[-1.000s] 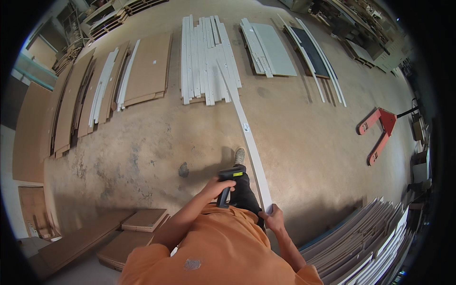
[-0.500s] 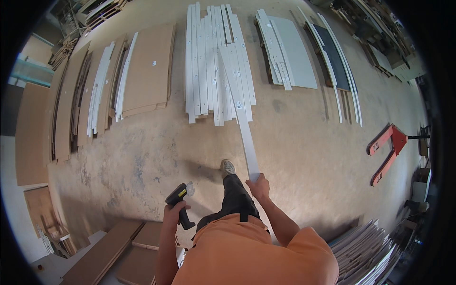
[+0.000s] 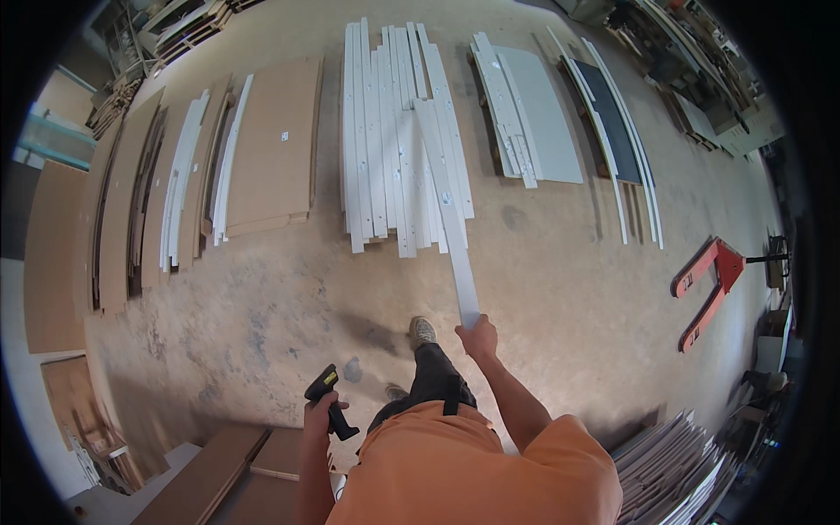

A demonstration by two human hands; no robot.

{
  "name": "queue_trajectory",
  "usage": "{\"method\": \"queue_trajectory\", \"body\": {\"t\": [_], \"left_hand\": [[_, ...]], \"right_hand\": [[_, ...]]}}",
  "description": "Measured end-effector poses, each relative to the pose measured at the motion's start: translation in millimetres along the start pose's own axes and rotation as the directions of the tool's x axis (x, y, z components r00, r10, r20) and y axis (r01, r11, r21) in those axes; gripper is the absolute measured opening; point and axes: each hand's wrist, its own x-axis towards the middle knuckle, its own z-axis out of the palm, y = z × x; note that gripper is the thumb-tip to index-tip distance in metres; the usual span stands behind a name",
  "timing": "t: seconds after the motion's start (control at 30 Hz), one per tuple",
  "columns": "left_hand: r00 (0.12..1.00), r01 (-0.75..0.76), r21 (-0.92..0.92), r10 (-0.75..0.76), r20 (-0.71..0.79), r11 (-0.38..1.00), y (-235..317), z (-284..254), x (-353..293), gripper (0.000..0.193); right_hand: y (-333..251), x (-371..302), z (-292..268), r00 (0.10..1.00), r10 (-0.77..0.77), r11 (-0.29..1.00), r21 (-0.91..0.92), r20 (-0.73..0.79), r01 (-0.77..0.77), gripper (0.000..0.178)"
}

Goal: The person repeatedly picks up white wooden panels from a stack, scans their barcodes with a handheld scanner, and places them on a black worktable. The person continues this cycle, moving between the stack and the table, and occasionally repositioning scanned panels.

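Observation:
My right hand (image 3: 479, 338) is closed round the near end of a long white board (image 3: 457, 254). The board slants away from me, and its far part lies over a stack of white boards (image 3: 380, 157) on the floor ahead. A small label sits on its upper face. In my left hand (image 3: 323, 413), at my left side, is a black handheld barcode scanner (image 3: 330, 404) with a yellow label on its head. The fingers wrap its handle, and its head points up and away from me.
Stacked brown panels (image 3: 276, 140) lie to the left, with white strips (image 3: 184, 179) among them. Grey-white panels (image 3: 544, 122) and a dark panel (image 3: 614, 122) lie right of the white stack. A red pallet jack (image 3: 719, 262) stands far right. Cardboard pieces (image 3: 206, 477) are behind me at left.
The floor and stacks sit slightly lower in the picture, and my other foot has come into view. Both hands keep their hold; the board's near end stays in my right hand.

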Motion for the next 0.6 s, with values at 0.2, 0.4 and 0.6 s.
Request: {"method": "queue_trajectory", "body": {"t": [0.2,0.4,0.6], "left_hand": [[0.999,0.029,-0.012,-0.029,-0.035,1.0,-1.5,-5.7,0.7,0.031],[0.99,0.085,-0.011,-0.086,-0.113,0.996,-19.7,-1.6,-6.8,0.032],[0.986,0.024,-0.056,-0.033,-0.164,0.998,-46.7,-2.4,-26.2,0.036]], "right_hand": [[28.4,-23.3,9.7,0.998,-0.038,0.998,-0.051,0.049,0.04,0.058],[-17.9,22.4,72.4,0.998,-0.045,0.999,0.0,0.04,0.045,0.057],[-143.1,167.7,129.2,0.979,-0.2,0.979,0.04,0.049,0.198,0.059]]}}
